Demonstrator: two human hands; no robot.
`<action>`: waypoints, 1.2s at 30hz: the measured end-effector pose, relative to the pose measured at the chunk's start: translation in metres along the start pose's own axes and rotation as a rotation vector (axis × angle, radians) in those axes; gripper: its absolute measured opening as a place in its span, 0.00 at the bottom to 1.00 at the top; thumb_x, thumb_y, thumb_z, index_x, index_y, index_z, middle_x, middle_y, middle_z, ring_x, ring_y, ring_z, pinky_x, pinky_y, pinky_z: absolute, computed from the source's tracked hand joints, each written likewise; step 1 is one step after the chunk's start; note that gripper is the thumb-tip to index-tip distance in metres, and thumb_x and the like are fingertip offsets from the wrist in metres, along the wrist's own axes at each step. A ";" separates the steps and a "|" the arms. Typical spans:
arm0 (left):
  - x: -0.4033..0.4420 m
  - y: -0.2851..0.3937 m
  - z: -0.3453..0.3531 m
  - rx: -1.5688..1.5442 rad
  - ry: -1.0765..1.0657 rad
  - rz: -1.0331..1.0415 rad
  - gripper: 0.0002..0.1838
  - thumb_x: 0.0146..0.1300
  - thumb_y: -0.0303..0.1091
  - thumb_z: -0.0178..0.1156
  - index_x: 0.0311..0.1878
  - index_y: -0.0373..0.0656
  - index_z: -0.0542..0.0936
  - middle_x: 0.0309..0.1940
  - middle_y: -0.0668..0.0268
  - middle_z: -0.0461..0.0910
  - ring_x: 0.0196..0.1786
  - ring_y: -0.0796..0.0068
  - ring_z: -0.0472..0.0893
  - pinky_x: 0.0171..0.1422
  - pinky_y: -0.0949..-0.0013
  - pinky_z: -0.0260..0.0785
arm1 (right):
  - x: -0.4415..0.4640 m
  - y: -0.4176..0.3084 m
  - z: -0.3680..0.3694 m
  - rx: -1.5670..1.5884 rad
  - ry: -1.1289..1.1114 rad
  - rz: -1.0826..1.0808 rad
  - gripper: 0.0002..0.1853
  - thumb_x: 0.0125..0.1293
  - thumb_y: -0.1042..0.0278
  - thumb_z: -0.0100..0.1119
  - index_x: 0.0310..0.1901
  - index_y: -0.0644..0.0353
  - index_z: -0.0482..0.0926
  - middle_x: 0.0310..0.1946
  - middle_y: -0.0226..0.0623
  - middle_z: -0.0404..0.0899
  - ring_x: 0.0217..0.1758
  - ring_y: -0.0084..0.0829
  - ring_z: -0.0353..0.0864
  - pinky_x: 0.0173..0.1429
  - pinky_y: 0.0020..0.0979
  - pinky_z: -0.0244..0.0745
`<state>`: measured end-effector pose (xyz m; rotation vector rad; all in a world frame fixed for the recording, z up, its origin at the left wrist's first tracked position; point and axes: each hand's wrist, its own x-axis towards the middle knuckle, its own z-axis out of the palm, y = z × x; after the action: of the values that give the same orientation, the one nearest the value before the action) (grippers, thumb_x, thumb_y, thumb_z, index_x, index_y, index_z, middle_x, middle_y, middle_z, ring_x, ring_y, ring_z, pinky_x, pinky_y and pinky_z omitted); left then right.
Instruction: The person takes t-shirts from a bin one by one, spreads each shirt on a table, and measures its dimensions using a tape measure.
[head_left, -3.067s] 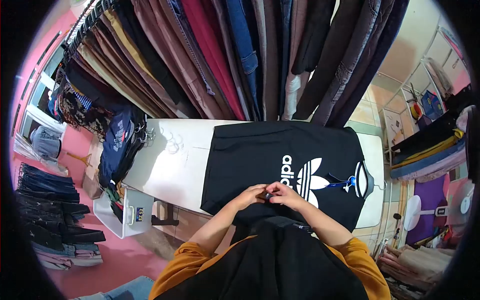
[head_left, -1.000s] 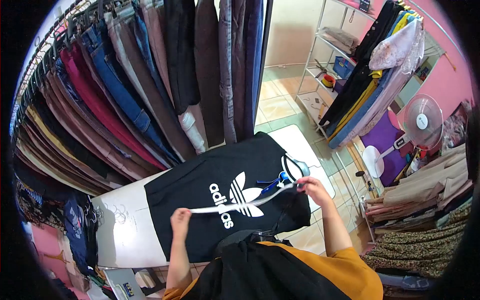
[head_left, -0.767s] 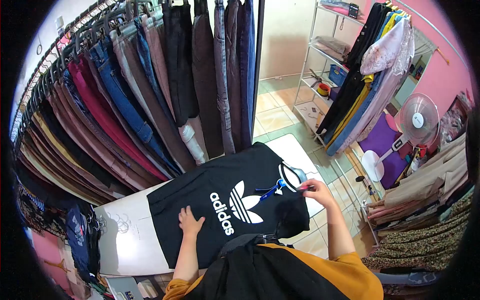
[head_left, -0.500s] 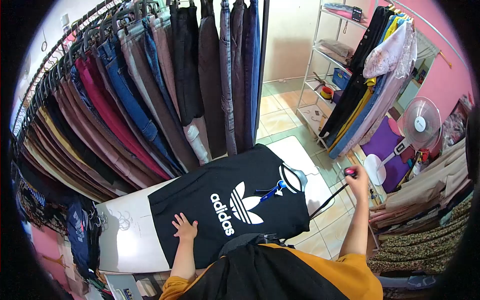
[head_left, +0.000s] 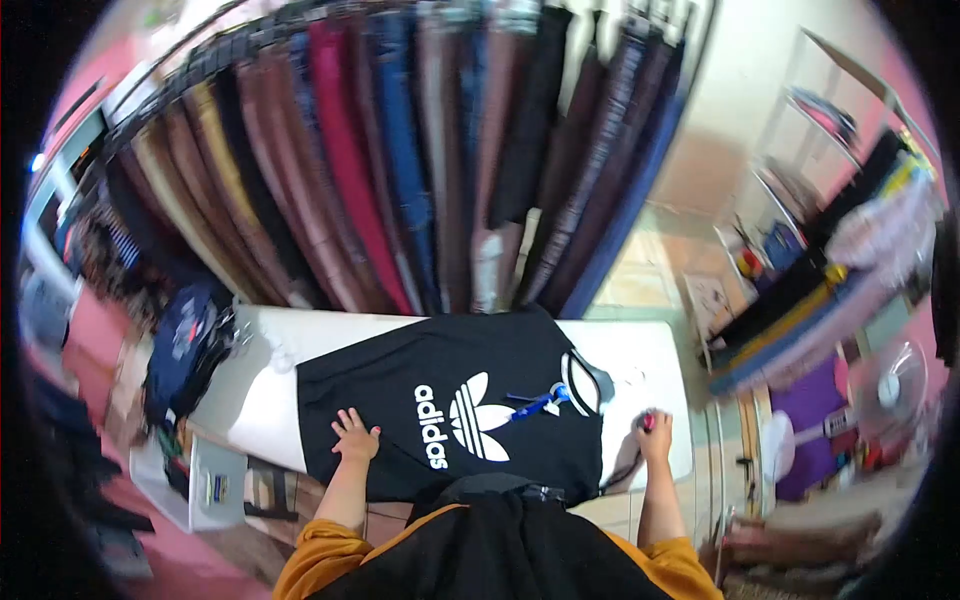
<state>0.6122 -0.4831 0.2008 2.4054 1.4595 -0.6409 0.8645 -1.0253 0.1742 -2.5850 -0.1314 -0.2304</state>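
Observation:
A black adidas shirt [head_left: 380,385] with a white logo lies on the white table [head_left: 265,410], its collar to the right around a grey hanger [head_left: 600,380]. A blue tag [head_left: 530,406] rests near the neckline. My left hand [head_left: 355,437] lies on the shirt's lower left part with its fingers spread. At the table's right end, beyond the collar, my right hand [head_left: 655,435] is closed around a small dark and pink object [head_left: 648,422]. A dark strap [head_left: 622,474] runs from it toward the shirt's near edge.
Trousers [head_left: 350,180] hang on a rack behind the table. Dark clothes [head_left: 185,345] hang at the table's left end, above a white bin [head_left: 215,485]. A shelf [head_left: 775,190], hanging clothes [head_left: 800,325] and a fan [head_left: 885,385] stand to the right.
The white tape stretched between my hands earlier is gone from view. My right hand has come back over the table from farther right with the small object. The view has turned left.

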 end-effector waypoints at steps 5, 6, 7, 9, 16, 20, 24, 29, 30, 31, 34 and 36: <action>-0.029 -0.013 0.009 -0.094 -0.003 -0.087 0.45 0.65 0.59 0.47 0.75 0.49 0.38 0.76 0.61 0.31 0.76 0.47 0.35 0.62 0.28 0.55 | 0.040 -0.023 0.009 -0.305 0.253 -0.064 0.21 0.46 0.65 0.68 0.42 0.64 0.76 0.48 0.52 0.75 0.48 0.50 0.76 0.51 0.44 0.72; -0.033 -0.017 0.014 -0.102 0.013 -0.094 0.45 0.65 0.59 0.47 0.75 0.49 0.39 0.76 0.61 0.31 0.76 0.47 0.35 0.62 0.27 0.54 | 0.043 -0.029 0.024 -0.272 0.245 -0.113 0.21 0.46 0.65 0.68 0.42 0.64 0.76 0.48 0.52 0.75 0.48 0.50 0.76 0.51 0.44 0.72; -0.040 -0.003 0.023 -0.109 0.039 -0.103 0.44 0.65 0.59 0.47 0.75 0.49 0.39 0.76 0.61 0.31 0.76 0.47 0.36 0.62 0.28 0.54 | 0.056 -0.022 0.035 -0.085 0.079 0.007 0.22 0.45 0.65 0.69 0.42 0.65 0.76 0.45 0.53 0.77 0.46 0.51 0.77 0.51 0.43 0.72; -0.047 -0.011 0.033 -0.137 0.064 -0.138 0.44 0.65 0.59 0.47 0.75 0.49 0.39 0.76 0.61 0.31 0.76 0.48 0.36 0.63 0.28 0.54 | 0.050 -0.035 0.064 0.122 -0.139 0.117 0.25 0.42 0.64 0.71 0.42 0.67 0.75 0.37 0.53 0.79 0.41 0.50 0.79 0.50 0.41 0.73; -0.083 -0.033 0.033 -0.170 0.094 -0.123 0.43 0.66 0.58 0.46 0.75 0.50 0.41 0.76 0.62 0.32 0.76 0.48 0.38 0.64 0.31 0.55 | 0.086 -0.073 0.090 0.391 -0.499 0.226 0.16 0.43 0.68 0.67 0.33 0.65 0.75 0.30 0.40 0.79 0.35 0.36 0.78 0.41 0.35 0.74; -0.096 -0.079 0.043 -0.259 0.084 -0.117 0.44 0.63 0.58 0.50 0.75 0.50 0.41 0.76 0.59 0.37 0.74 0.47 0.50 0.63 0.33 0.57 | 0.062 -0.172 0.033 0.924 -0.758 0.147 0.09 0.47 0.74 0.54 0.33 0.60 0.74 0.23 0.28 0.70 0.28 0.24 0.69 0.31 0.26 0.63; -0.080 -0.138 0.070 -0.214 0.009 -0.122 0.48 0.59 0.59 0.55 0.74 0.48 0.45 0.75 0.54 0.43 0.70 0.46 0.57 0.67 0.39 0.55 | 0.013 -0.318 -0.015 0.908 -0.901 -0.196 0.03 0.51 0.75 0.51 0.30 0.61 0.72 0.20 0.28 0.70 0.21 0.20 0.66 0.26 0.23 0.60; -0.097 -0.194 0.046 -0.637 0.041 0.425 0.61 0.47 0.66 0.64 0.72 0.33 0.47 0.71 0.41 0.49 0.73 0.45 0.52 0.75 0.60 0.47 | -0.083 -0.483 -0.057 0.727 -0.958 -0.771 0.12 0.61 0.68 0.57 0.43 0.65 0.76 0.31 0.35 0.78 0.36 0.22 0.75 0.44 0.28 0.71; -0.110 -0.201 0.027 -0.671 0.066 0.487 0.63 0.44 0.64 0.67 0.71 0.31 0.46 0.70 0.39 0.49 0.74 0.48 0.51 0.75 0.62 0.46 | -0.109 -0.514 -0.069 0.697 -0.944 -0.910 0.12 0.62 0.67 0.57 0.44 0.66 0.76 0.33 0.36 0.78 0.37 0.22 0.75 0.44 0.29 0.71; -0.123 -0.209 0.007 -0.707 0.091 0.550 0.65 0.42 0.63 0.69 0.71 0.29 0.45 0.70 0.38 0.49 0.74 0.50 0.49 0.75 0.63 0.46 | -0.131 -0.539 -0.064 0.727 -0.910 -1.069 0.12 0.63 0.67 0.57 0.45 0.65 0.76 0.32 0.35 0.78 0.36 0.22 0.76 0.43 0.29 0.72; -0.151 -0.234 -0.017 -0.822 0.344 0.627 0.66 0.39 0.57 0.74 0.71 0.29 0.45 0.69 0.39 0.52 0.74 0.53 0.53 0.75 0.63 0.47 | -0.207 -0.601 -0.087 0.825 -1.294 -1.110 0.14 0.65 0.67 0.57 0.48 0.63 0.72 0.29 0.40 0.77 0.33 0.24 0.75 0.39 0.30 0.72; -0.165 -0.253 -0.019 -0.890 0.427 0.568 0.63 0.37 0.49 0.78 0.71 0.32 0.49 0.67 0.44 0.59 0.71 0.55 0.58 0.74 0.61 0.50 | -0.250 -0.629 -0.098 0.861 -1.351 -1.300 0.15 0.64 0.66 0.57 0.50 0.62 0.70 0.30 0.46 0.77 0.32 0.30 0.77 0.38 0.34 0.71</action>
<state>0.3267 -0.4855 0.3011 2.0658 0.8016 0.5711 0.5186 -0.5531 0.5276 -1.0529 -1.8263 0.9251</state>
